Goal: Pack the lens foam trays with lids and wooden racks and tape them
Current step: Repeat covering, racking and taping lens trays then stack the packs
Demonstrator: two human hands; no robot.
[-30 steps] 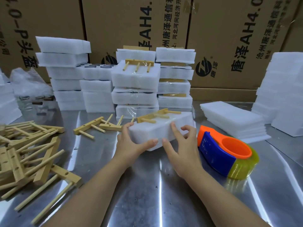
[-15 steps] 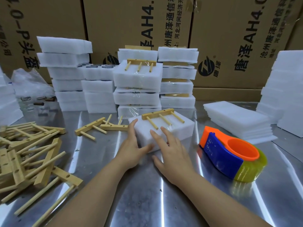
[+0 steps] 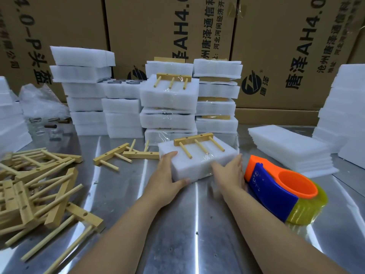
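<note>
Counter [image 3: 177, 230], centre: left hand [image 3: 166, 176] grips foam tray [image 3: 199, 168] at its near-left corner, thumb on front face; right hand [image 3: 230, 173] presses straight-fingered on near-right corner. Wooden rack [image 3: 193, 139] lies on top. Tape dispenser [image 3: 276, 194] just right; packed stacks [image 3: 169, 95] behind.

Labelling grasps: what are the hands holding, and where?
The foam pack: the left hand grips its near-left corner, the right hand presses flat against its near-right side.

Rack pile [image 3: 61, 196] cut off at left edge. Foam stack [image 3: 347, 107] cut at right. Dark items [image 3: 51, 126] by bag [image 3: 43, 101]: too blurred to identify.
</note>
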